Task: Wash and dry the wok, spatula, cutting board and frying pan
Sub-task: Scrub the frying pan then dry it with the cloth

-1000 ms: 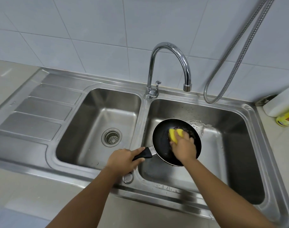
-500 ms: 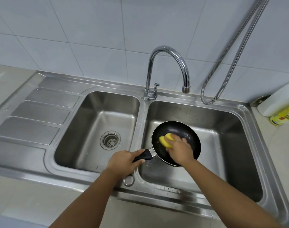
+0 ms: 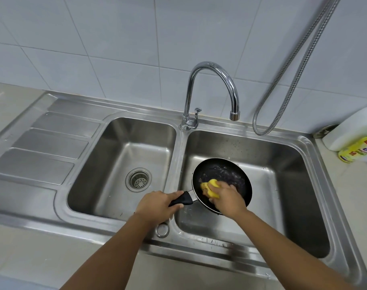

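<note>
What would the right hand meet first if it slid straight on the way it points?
Probably the frying pan rim beside its handle; the right hand presses the sponge inside.

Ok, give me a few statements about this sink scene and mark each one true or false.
1. The left-hand grip is on the frying pan handle. True.
2. The frying pan is in the left basin. False: it is in the right basin.
3. The right-hand grip holds a yellow sponge against the pan's inside. True.
4. Water streams from the tap. False: no water shows at its spout.
</note>
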